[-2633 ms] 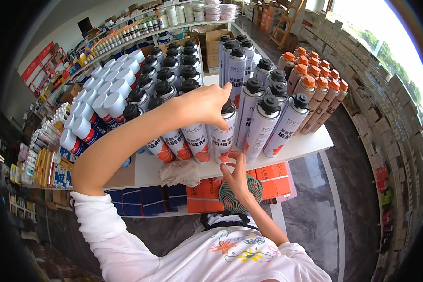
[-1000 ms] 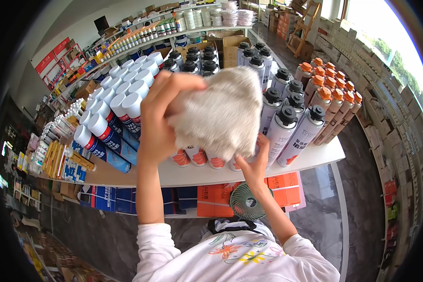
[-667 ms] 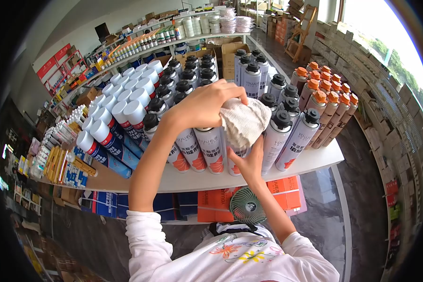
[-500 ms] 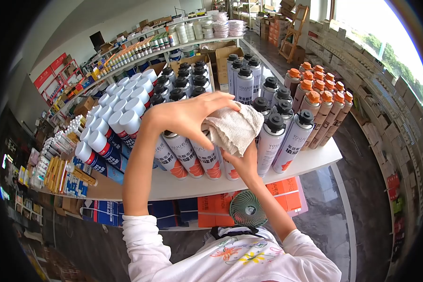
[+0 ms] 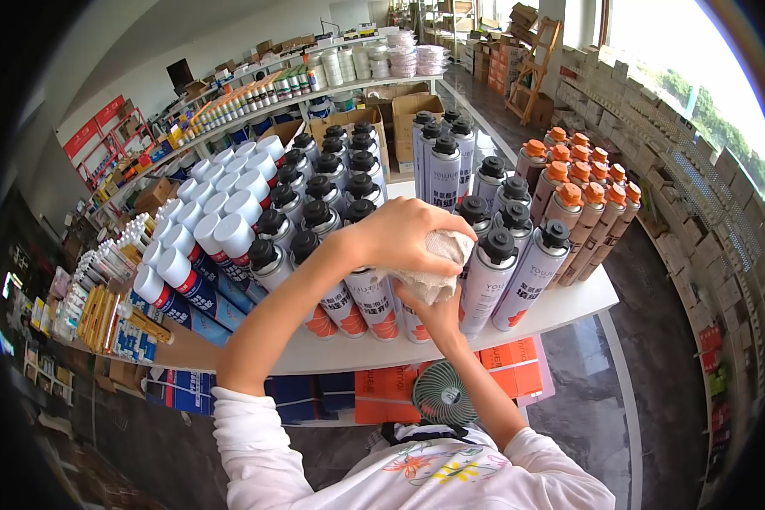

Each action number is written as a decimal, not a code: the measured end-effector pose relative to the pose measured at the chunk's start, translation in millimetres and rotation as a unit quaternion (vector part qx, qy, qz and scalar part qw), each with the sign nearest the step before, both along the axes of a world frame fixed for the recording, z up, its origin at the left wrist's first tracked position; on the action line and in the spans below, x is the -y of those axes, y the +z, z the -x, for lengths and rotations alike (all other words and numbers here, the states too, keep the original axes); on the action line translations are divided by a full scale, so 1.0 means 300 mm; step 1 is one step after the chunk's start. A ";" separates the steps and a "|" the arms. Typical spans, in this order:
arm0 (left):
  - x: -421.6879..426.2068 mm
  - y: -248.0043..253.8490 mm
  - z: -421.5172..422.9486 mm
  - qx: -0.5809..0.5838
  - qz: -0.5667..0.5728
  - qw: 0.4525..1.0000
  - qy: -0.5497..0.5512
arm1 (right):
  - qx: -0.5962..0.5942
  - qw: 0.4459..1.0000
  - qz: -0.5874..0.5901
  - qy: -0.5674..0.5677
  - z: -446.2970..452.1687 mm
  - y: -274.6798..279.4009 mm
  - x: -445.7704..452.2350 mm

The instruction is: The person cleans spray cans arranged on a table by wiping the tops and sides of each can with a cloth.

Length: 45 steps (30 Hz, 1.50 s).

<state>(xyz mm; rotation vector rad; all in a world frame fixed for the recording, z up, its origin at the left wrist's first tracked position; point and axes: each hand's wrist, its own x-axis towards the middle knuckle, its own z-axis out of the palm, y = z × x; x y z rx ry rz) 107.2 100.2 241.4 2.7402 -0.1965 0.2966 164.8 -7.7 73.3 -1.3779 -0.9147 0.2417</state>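
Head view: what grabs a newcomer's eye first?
Probably the left hand gripping a pale cloth, front and centre among the black-capped cans, with the right hand just below. Next, the block of orange-capped cans toward the right end of the table, and the rows of white-capped cans on the left.

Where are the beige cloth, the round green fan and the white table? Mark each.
Beige cloth (image 5: 450, 247), head view: its exposed upper fold.
Round green fan (image 5: 443, 393), head view: its grille, near the middle.
White table (image 5: 580, 301), head view: bare top near the front-right corner.
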 end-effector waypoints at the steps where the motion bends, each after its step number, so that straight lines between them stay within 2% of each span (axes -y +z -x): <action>1: 0.008 -0.002 -0.001 -0.002 -0.002 1.000 0.000 | -0.024 1.000 -0.009 0.005 0.010 0.013 0.010; 3: 0.031 -0.006 -0.013 0.000 0.010 0.995 0.098 | -0.048 0.999 -0.015 0.012 0.007 0.010 0.008; 4: 0.026 -0.044 -0.033 0.054 0.009 0.989 0.137 | -0.013 1.000 -0.004 0.016 0.000 -0.007 0.003; 5: 0.032 -0.060 -0.049 0.052 0.013 0.989 0.138 | 0.022 1.000 0.007 0.020 -0.007 -0.017 0.001; 6: 0.041 -0.064 -0.065 0.056 -0.003 0.976 0.211 | 0.047 0.998 -0.027 -0.033 -0.002 0.002 -0.010; 7: 0.048 -0.063 -0.073 0.060 -0.020 0.957 0.282 | 0.046 0.998 -0.025 -0.032 -0.004 0.005 -0.010; 9: 0.039 -0.053 -0.058 0.041 -0.018 0.962 0.270 | 0.081 0.996 -0.006 -0.033 -0.005 0.004 -0.006; 11: 0.006 -0.038 -0.041 0.042 0.000 0.994 0.101 | 0.050 0.999 -0.003 0.007 -0.006 0.003 -0.006; 14: -0.030 -0.039 -0.044 0.040 0.017 0.999 0.028 | -0.056 0.998 -0.009 0.018 0.011 0.018 -0.002; 15: -0.036 -0.037 -0.052 0.031 0.023 0.999 -0.011 | -0.057 0.998 -0.010 0.021 0.007 0.013 -0.007; 18: -0.043 -0.033 -0.067 0.035 0.021 0.999 -0.030 | 0.011 1.000 -0.014 -0.010 -0.014 0.006 -0.010; 20: -0.024 -0.024 -0.061 0.031 0.017 0.999 -0.038 | -0.036 0.999 -0.003 0.019 -0.007 0.015 0.006; 23: 0.018 -0.025 -0.068 0.057 0.020 0.995 -0.084 | -0.013 1.000 0.008 0.004 -0.001 -0.008 0.018; 25: 0.042 -0.015 -0.068 0.042 0.023 0.995 -0.085 | -0.042 0.999 0.004 0.004 0.008 0.014 0.047; 27: 0.057 -0.017 -0.067 0.025 0.014 0.995 -0.091 | -0.106 0.993 0.051 0.034 0.015 0.024 0.083; 31: 0.086 -0.016 -0.024 0.045 0.039 0.993 -0.100 | -0.107 0.993 0.035 0.035 0.038 0.019 0.122; 32: 0.093 -0.009 -0.009 0.014 0.031 0.996 -0.081 | -0.095 0.994 0.033 0.053 0.044 0.036 0.135; 35: 0.107 -0.013 0.005 0.037 0.032 0.998 -0.047 | -0.082 0.994 0.025 0.064 0.044 -0.006 0.129; 37: 0.109 -0.037 -0.005 0.068 0.029 0.997 -0.035 | -0.139 0.988 0.035 0.057 0.034 -0.029 0.119; 39: 0.123 -0.045 -0.011 0.102 0.010 0.994 0.044 | -0.155 0.986 0.025 0.061 0.031 -0.017 0.119; 41: 0.154 -0.050 -0.015 0.119 0.013 0.991 0.062 | -0.120 0.990 0.043 0.063 0.020 0.005 0.111; 42: 0.171 -0.059 -0.014 0.121 0.012 0.983 0.137 | -0.117 0.990 0.042 0.063 0.022 0.000 0.106; 43: 0.186 -0.065 -0.012 0.122 0.012 0.970 0.212 | -0.047 0.999 0.005 0.024 0.030 -0.011 0.099; 44: 0.199 -0.068 -0.009 0.124 0.010 0.969 0.212 | 0.024 0.999 -0.031 -0.015 0.034 -0.016 0.093; 45: 0.214 -0.071 -0.005 0.124 0.006 0.961 0.248 | 0.025 0.999 -0.033 -0.015 0.032 -0.008 0.092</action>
